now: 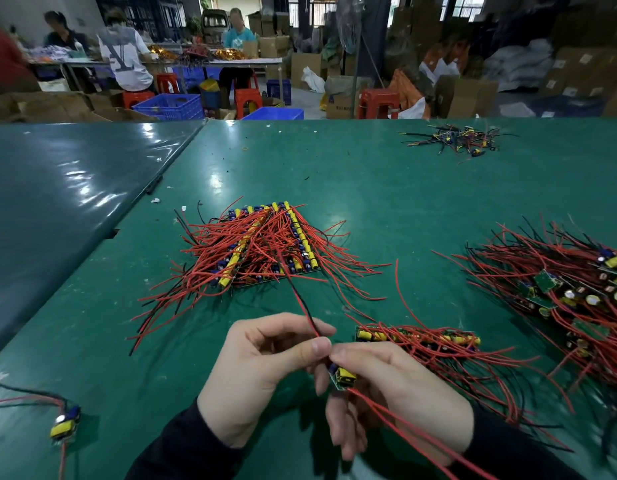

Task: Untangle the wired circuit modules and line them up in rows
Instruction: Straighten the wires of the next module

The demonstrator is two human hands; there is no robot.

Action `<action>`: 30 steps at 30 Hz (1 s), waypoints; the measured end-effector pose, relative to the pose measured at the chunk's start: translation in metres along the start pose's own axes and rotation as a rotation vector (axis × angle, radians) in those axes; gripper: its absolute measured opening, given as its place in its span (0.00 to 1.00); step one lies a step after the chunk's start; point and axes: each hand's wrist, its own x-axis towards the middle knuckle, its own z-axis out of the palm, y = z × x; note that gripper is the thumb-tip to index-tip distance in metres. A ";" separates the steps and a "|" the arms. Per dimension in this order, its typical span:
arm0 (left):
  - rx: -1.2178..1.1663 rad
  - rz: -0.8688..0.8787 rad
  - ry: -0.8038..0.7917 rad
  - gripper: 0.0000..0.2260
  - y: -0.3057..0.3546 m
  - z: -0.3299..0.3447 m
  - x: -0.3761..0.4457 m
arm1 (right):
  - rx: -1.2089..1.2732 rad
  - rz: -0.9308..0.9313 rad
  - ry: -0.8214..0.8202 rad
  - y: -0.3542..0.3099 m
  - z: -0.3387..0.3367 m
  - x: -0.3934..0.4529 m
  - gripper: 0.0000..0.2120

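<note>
Pinching one light circuit module (342, 375) at lower centre: right hand (397, 393) grips its stiff board edge, left hand (265, 368) pinches its floppy red-black wires (305, 306) (snag-prone).

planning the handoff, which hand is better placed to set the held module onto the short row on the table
Right, probably. The right hand already grips the module, and the short row lies just beyond it on that side. The left hand only pinches the red and black wires.

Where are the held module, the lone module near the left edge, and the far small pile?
held module (345, 375), head view, yellow part.
lone module (63, 427), head view, yellow part.
far small pile (456, 138), head view, middle.
</note>
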 end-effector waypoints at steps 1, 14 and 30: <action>-0.002 -0.016 -0.015 0.06 0.000 -0.001 0.000 | -0.006 -0.004 -0.002 0.000 0.000 0.000 0.13; 0.309 0.166 -0.002 0.07 -0.006 -0.003 0.002 | -0.164 -0.028 0.176 0.005 0.001 -0.001 0.08; 0.719 0.326 -0.005 0.03 -0.006 0.002 -0.002 | -0.291 0.026 0.180 0.005 0.003 -0.003 0.03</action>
